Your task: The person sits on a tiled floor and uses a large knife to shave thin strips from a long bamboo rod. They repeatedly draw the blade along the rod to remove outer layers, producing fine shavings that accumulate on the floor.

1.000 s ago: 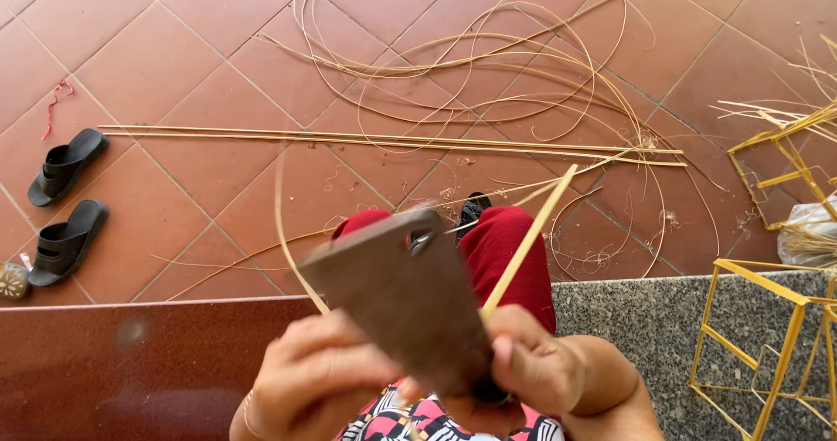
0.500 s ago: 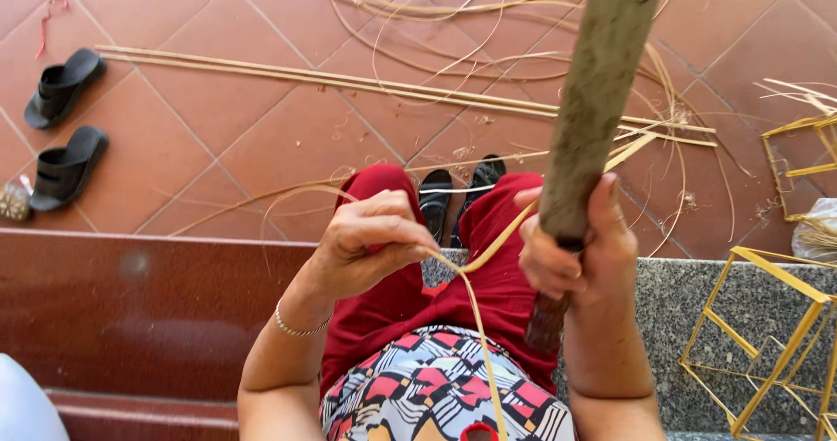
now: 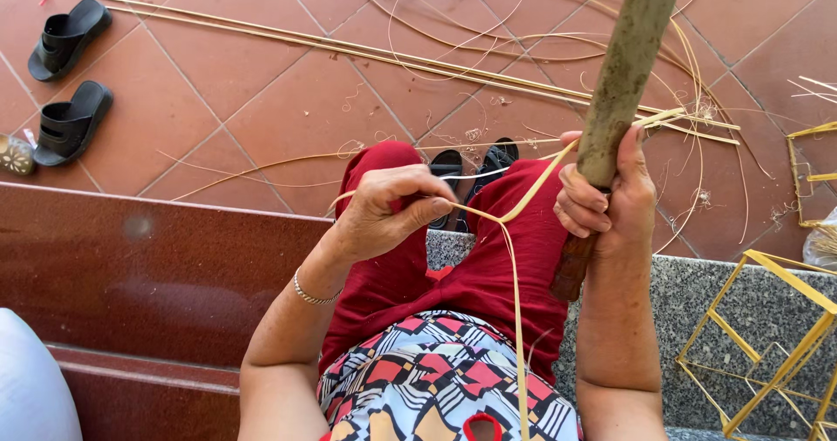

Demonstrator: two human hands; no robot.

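Observation:
My right hand [image 3: 603,197] grips the wooden handle of a big flat-bladed knife [image 3: 623,66], whose blade points up and away over the floor. A thin bamboo strip [image 3: 514,258] runs from the blade down past my lap. My left hand [image 3: 388,210] pinches that strip between thumb and fingers, close to my knee. I sit on a stone step in red trousers [image 3: 488,258] and a patterned top.
Long bamboo sticks [image 3: 349,49] and curled strips [image 3: 488,14] lie on the red tiled floor. A pair of black sandals [image 3: 70,79] is at the left. Yellow bamboo frames [image 3: 767,336] stand at the right on the grey step [image 3: 697,293].
The knife turned from flat in front of me, both hands on it, to edge-on and upright. My left hand let go of it and took hold of the strip.

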